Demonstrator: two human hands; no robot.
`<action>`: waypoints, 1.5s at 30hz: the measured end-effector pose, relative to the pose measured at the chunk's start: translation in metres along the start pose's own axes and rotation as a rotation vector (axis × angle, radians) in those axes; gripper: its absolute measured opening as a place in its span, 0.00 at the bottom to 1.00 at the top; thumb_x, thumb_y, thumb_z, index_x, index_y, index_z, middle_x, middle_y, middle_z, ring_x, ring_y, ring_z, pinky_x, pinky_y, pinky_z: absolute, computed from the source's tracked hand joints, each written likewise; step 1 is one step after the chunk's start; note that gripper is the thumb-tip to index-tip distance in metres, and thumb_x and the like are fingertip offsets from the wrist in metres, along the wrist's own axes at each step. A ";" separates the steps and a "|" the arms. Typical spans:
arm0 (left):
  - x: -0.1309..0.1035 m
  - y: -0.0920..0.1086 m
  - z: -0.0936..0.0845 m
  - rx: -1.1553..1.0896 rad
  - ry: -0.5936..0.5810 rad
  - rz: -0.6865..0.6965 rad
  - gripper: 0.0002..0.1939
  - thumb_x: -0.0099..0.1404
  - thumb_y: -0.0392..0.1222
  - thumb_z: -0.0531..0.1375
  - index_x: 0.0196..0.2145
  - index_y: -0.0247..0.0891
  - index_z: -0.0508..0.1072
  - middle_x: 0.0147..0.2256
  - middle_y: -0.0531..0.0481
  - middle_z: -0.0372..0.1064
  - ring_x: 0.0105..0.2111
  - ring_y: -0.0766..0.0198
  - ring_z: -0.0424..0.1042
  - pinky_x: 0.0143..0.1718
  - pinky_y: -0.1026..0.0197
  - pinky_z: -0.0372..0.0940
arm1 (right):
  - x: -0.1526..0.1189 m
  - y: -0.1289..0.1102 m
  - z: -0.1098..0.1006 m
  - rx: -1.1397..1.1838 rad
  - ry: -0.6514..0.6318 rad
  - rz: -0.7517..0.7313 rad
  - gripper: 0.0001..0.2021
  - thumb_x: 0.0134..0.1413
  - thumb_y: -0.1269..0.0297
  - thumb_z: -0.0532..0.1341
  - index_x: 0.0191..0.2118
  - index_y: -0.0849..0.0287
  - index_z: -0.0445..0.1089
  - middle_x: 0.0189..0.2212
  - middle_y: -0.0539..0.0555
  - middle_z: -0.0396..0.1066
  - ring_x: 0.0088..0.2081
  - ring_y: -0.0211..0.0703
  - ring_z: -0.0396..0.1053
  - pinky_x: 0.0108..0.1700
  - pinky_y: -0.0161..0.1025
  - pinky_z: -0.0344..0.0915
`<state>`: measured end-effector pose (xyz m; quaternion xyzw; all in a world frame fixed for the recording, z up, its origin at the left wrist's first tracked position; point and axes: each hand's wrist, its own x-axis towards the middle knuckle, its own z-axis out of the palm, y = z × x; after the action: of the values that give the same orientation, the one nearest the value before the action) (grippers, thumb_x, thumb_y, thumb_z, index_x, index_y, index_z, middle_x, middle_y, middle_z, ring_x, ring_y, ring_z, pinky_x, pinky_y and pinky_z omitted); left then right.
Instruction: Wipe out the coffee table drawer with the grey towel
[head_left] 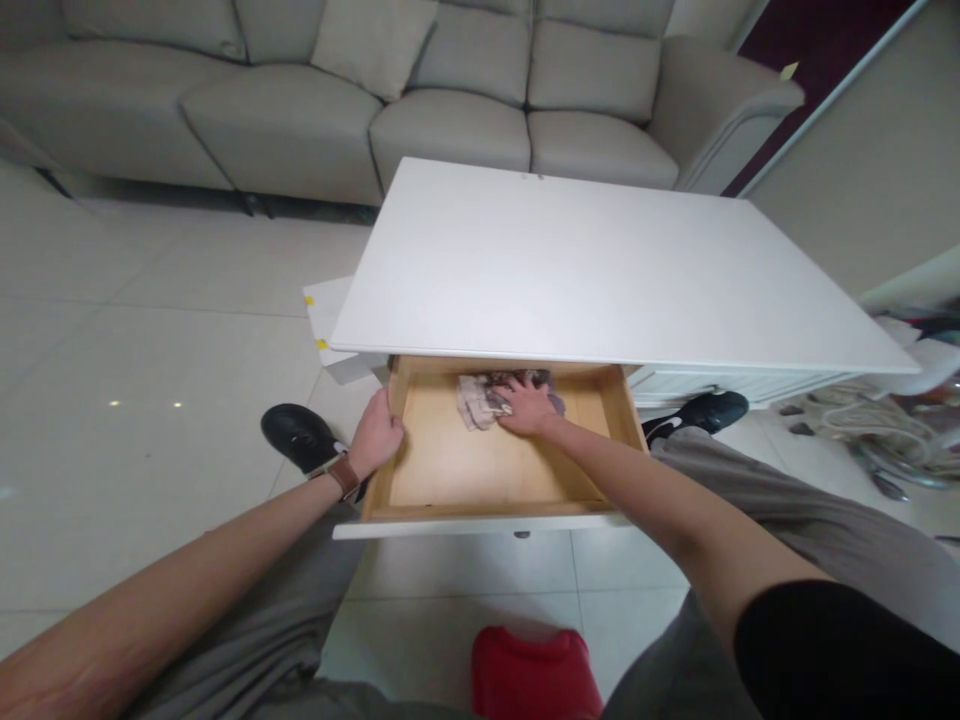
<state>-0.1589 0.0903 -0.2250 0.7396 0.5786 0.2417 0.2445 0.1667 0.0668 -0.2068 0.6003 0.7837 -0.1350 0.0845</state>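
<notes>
A wooden drawer [450,475] is pulled out from the white table [585,260]. My left hand [376,438] is closed around the top of the drawer's left side wall, its fingertips partly hidden. Inside, towards the back, my right hand [527,404] presses flat on a crumpled cloth [475,402], with the fingers spread. The cloth is pale with dark patterned patches and lies on the drawer floor under the palm. Low on the white drawer front, a small dark knob [522,534] shows.
Behind the table stands a grey sofa [450,130]. White boxes [330,310] with yellow marks sit by the table's left end. A red plastic stool [534,675] is below me. Clutter with cables [892,420] lies at right. My shoes flank the drawer.
</notes>
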 end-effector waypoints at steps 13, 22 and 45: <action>-0.001 0.003 -0.001 -0.048 0.004 -0.025 0.23 0.56 0.31 0.53 0.51 0.36 0.64 0.46 0.39 0.67 0.52 0.46 0.68 0.59 0.41 0.65 | -0.108 0.087 0.017 0.057 -0.265 0.059 0.37 0.44 0.61 0.67 0.64 0.58 0.64 0.56 0.65 0.70 0.50 0.57 0.72 0.53 0.46 0.65; -0.001 0.003 -0.001 -0.041 0.012 -0.003 0.24 0.57 0.30 0.52 0.52 0.34 0.65 0.46 0.38 0.66 0.52 0.46 0.68 0.59 0.42 0.64 | -0.115 0.090 0.022 0.184 -0.410 -0.071 0.35 0.40 0.60 0.69 0.59 0.55 0.70 0.53 0.57 0.75 0.52 0.54 0.72 0.52 0.41 0.65; -0.003 0.009 -0.004 -0.037 0.000 -0.027 0.22 0.58 0.28 0.51 0.51 0.36 0.64 0.47 0.39 0.66 0.52 0.47 0.68 0.58 0.41 0.65 | -0.021 -0.076 0.014 -0.065 -0.097 -0.362 0.28 0.59 0.55 0.62 0.65 0.44 0.62 0.58 0.61 0.64 0.51 0.56 0.70 0.44 0.47 0.69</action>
<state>-0.1552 0.0857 -0.2163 0.7271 0.5839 0.2491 0.2614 0.0988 0.0244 -0.2058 0.4393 0.8779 -0.1512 0.1159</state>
